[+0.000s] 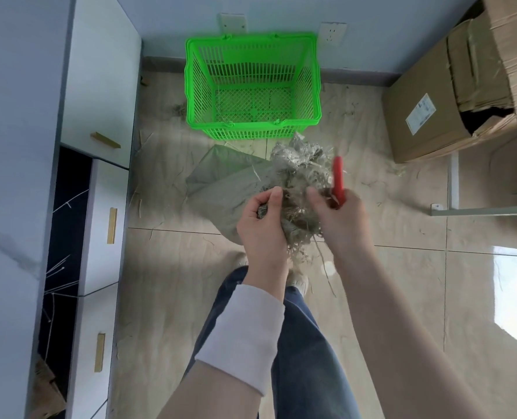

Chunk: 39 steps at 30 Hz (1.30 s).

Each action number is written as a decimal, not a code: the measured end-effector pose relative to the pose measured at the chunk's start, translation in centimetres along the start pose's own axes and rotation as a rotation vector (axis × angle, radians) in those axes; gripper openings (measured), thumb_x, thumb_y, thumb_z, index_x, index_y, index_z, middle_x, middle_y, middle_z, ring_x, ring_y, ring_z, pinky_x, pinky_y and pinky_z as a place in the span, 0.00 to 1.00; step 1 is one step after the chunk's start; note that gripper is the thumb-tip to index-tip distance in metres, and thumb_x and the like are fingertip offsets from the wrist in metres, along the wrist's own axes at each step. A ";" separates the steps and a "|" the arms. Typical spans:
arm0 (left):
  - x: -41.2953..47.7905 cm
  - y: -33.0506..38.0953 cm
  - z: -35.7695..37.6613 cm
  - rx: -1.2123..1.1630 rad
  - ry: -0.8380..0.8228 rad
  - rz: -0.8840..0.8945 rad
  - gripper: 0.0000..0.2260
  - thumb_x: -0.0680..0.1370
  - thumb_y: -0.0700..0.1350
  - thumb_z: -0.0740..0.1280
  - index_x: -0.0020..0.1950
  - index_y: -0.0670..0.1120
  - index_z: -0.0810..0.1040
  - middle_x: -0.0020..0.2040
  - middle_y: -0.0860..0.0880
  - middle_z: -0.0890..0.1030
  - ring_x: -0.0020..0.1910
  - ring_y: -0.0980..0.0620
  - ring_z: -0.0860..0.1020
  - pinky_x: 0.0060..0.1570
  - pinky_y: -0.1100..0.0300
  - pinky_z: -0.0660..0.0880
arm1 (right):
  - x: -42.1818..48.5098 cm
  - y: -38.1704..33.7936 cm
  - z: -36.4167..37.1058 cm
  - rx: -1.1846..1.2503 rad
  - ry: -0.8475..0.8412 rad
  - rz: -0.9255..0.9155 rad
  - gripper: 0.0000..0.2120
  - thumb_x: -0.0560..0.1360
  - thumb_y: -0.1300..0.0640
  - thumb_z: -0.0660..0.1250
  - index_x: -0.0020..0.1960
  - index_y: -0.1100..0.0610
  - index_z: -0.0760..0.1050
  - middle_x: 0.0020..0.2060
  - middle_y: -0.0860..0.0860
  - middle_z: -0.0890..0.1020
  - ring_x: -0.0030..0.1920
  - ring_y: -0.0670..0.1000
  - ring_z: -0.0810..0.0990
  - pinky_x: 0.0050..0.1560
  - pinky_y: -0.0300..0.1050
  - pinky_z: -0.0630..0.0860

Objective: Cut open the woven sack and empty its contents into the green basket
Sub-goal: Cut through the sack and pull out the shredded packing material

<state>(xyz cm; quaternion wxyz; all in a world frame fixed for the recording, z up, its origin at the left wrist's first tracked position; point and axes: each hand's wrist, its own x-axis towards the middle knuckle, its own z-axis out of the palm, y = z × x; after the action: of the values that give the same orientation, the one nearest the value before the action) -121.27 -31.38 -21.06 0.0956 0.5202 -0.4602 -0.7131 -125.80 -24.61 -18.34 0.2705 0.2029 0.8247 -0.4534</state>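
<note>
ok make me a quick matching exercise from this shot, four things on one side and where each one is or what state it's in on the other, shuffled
Things:
1. green basket
2. red-handled cutter
3. woven sack
4. cardboard box

Places or states:
A. gripped in the right hand
B. by the wall, nothing in it
C. far right on the floor, flaps torn open
D. lying on the floor, its mouth gathered up in the left hand

Pairs: 1-B, 2-A, 3-D, 4-C

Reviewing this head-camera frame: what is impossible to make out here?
- Red-handled tool: head view, its blade hidden behind the right hand and dried stems.
- Woven sack: its cut opening covered by the left hand.
- Cardboard box: label too small to read; top cut off by the frame edge.
</note>
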 end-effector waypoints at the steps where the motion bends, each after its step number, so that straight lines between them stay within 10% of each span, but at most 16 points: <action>1: 0.3 0.2 0.1 0.013 0.002 -0.006 0.08 0.74 0.43 0.70 0.36 0.52 0.81 0.39 0.51 0.81 0.42 0.50 0.78 0.50 0.52 0.76 | -0.3 -0.2 -0.7 -0.074 0.087 -0.035 0.17 0.75 0.44 0.62 0.56 0.56 0.71 0.49 0.52 0.76 0.45 0.51 0.76 0.46 0.49 0.74; 6: 1.0 0.5 0.3 0.106 -0.011 0.067 0.07 0.74 0.44 0.69 0.37 0.53 0.79 0.35 0.60 0.80 0.37 0.66 0.77 0.40 0.75 0.72 | -4.3 -2.0 -2.8 -0.263 0.265 -0.342 0.17 0.80 0.53 0.51 0.67 0.52 0.66 0.59 0.49 0.74 0.47 0.49 0.73 0.45 0.44 0.68; 13: 0.5 0.5 0.1 0.073 -0.032 -0.036 0.04 0.74 0.47 0.70 0.39 0.50 0.82 0.40 0.49 0.81 0.43 0.47 0.78 0.52 0.45 0.77 | -5.6 -0.1 -0.4 -0.310 -0.187 -0.154 0.17 0.79 0.60 0.52 0.65 0.46 0.64 0.45 0.45 0.82 0.43 0.56 0.81 0.48 0.53 0.77; 24: 0.6 1.0 0.0 0.090 -0.007 -0.062 0.05 0.74 0.46 0.70 0.38 0.49 0.81 0.44 0.45 0.82 0.48 0.43 0.80 0.51 0.47 0.78 | -5.7 0.3 -0.1 -0.302 -0.202 -0.099 0.17 0.78 0.61 0.53 0.63 0.46 0.67 0.46 0.49 0.83 0.41 0.57 0.81 0.47 0.51 0.78; 28: 0.6 1.1 0.0 0.083 -0.005 -0.047 0.05 0.74 0.44 0.70 0.38 0.47 0.80 0.43 0.46 0.81 0.43 0.47 0.79 0.36 0.57 0.78 | -5.8 0.3 0.0 -0.298 -0.192 -0.103 0.17 0.79 0.60 0.54 0.64 0.46 0.67 0.44 0.51 0.83 0.39 0.57 0.81 0.46 0.51 0.78; 39: 0.7 1.0 -0.2 0.092 0.020 -0.011 0.03 0.73 0.41 0.70 0.40 0.45 0.82 0.36 0.51 0.81 0.38 0.54 0.79 0.42 0.62 0.78 | -5.1 -0.3 -0.1 -0.307 -0.182 -0.111 0.17 0.78 0.61 0.54 0.63 0.45 0.69 0.41 0.45 0.83 0.42 0.52 0.78 0.46 0.48 0.76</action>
<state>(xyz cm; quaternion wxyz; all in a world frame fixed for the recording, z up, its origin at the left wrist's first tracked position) -121.77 -32.44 -20.74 0.0720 0.5337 -0.4886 -0.6865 -122.08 -25.12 -14.89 0.3465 0.0717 0.8661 -0.3531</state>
